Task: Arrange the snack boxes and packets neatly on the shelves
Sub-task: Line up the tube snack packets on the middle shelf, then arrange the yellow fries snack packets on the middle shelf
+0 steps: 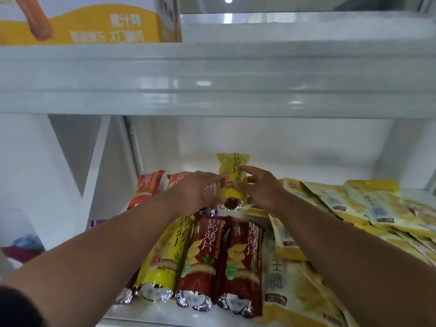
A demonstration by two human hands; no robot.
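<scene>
While both hands point(232, 188) reach forward, fingertips flanking yellow packet point(232, 178)

2 bare forearms, no watch/rings seen, dark sleeve point(14, 305) edge at left arm, hands bare

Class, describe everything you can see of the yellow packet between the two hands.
The yellow packet is a long, glossy plastic tube with red characters down its face and a crimped silver foil end toward the camera. It lies lengthwise at the back of the shelf, beyond two dark red packets. The left hand and right hand touch its sides with loosely bent fingers.
</scene>
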